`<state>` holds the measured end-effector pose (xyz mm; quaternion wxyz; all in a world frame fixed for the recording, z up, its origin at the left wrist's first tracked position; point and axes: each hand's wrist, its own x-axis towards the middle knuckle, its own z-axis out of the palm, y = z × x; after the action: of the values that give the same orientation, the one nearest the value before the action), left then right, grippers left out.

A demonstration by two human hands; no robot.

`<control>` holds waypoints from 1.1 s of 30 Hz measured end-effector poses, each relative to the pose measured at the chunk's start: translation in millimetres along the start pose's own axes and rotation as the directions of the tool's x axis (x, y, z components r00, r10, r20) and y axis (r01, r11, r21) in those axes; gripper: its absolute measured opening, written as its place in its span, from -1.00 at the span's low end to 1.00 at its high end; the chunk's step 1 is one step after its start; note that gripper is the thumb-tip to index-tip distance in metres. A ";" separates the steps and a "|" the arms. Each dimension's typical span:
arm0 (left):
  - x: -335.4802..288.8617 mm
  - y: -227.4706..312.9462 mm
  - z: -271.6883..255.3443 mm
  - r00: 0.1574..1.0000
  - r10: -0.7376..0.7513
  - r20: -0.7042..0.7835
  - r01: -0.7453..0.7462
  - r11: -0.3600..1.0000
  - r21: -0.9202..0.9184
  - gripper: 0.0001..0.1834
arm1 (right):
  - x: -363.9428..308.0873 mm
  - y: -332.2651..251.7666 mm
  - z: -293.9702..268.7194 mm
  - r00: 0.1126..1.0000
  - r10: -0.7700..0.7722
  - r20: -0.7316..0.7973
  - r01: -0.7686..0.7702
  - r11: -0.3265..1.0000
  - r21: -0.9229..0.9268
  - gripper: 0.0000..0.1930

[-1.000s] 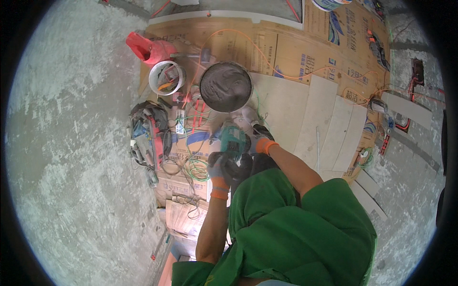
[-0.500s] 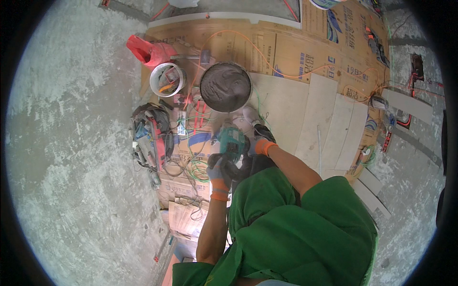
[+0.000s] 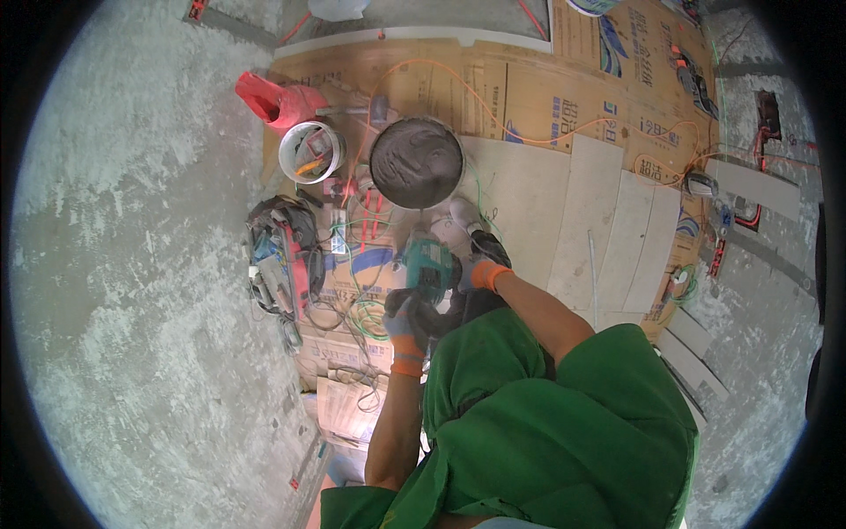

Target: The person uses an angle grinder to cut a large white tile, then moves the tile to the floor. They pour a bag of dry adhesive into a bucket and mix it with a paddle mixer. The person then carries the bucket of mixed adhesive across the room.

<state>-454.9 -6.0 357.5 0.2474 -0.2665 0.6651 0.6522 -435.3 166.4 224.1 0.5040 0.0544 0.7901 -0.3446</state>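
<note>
My left hand point(image 3: 404, 310) clasps the tool point(image 3: 429, 266) at its rear; my right hand point(image 3: 478, 271) meets its side, probably for steadiness — fingers hidden, I can't tell its grip.

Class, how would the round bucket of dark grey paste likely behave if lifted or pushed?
The bucket is probably heavy for its size, since dark grey paste spans its whole opening, though depth is hidden. The paste would likely creep rather than splash, as its surface holds swirled ridges.
</note>
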 end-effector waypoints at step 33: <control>-45.2 -28.9 -38.0 0.996 0.063 -0.058 -0.068 0.992 -0.104 -0.89 | 0.1 16.6 73.1 0.991 -0.070 -0.112 0.071 0.997 0.006 -0.37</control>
<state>-401.3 -42.7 367.8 0.1932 -0.2749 0.6446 0.6867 -372.7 135.1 197.3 0.4463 0.0479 0.8167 -0.3626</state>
